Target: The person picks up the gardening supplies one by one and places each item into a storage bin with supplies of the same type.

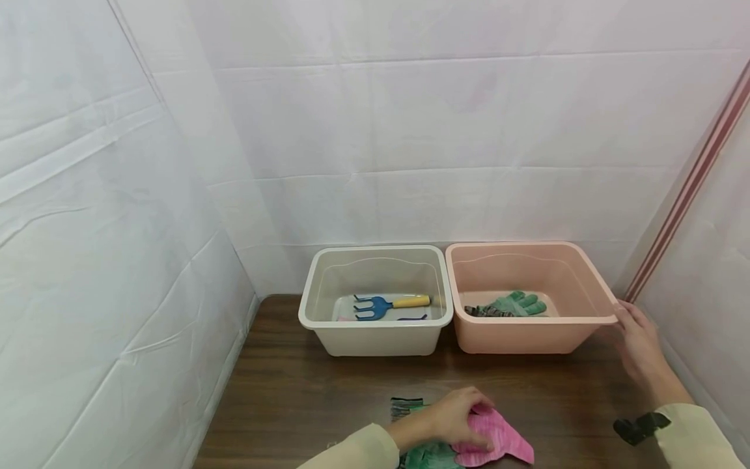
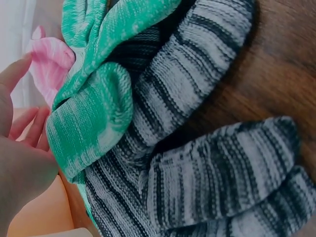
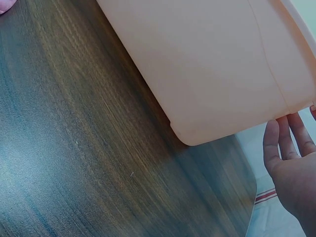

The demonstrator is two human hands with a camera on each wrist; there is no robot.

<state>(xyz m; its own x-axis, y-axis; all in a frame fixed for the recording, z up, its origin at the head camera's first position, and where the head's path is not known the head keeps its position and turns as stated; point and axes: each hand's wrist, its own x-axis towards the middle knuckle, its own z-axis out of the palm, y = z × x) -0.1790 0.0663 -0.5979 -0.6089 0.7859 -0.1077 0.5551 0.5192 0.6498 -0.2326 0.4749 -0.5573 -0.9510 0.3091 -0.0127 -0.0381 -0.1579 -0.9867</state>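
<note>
On the brown table, my left hand (image 1: 454, 420) holds a pink knit glove (image 1: 498, 436) between thumb and fingers. Beneath and beside that hand lie a green glove (image 1: 430, 454) and a black-and-grey striped knit cuff (image 1: 404, 408). Close up in the left wrist view, green knit (image 2: 89, 123) and striped knit (image 2: 217, 182) fill the foreground, with the pink glove (image 2: 52, 66) behind. My right hand (image 1: 641, 345) grips the right front corner of a peach plastic basin (image 1: 515, 337); its fingers (image 3: 286, 138) reach under the rim.
Inside the peach basin lies a green glove (image 1: 520, 303) with a dark striped cuff. Left of it stands a beige basin (image 1: 377, 339), holding a blue hand fork (image 1: 375, 307) with a yellow handle. White sheeting (image 1: 410, 130) encloses the table's back and sides.
</note>
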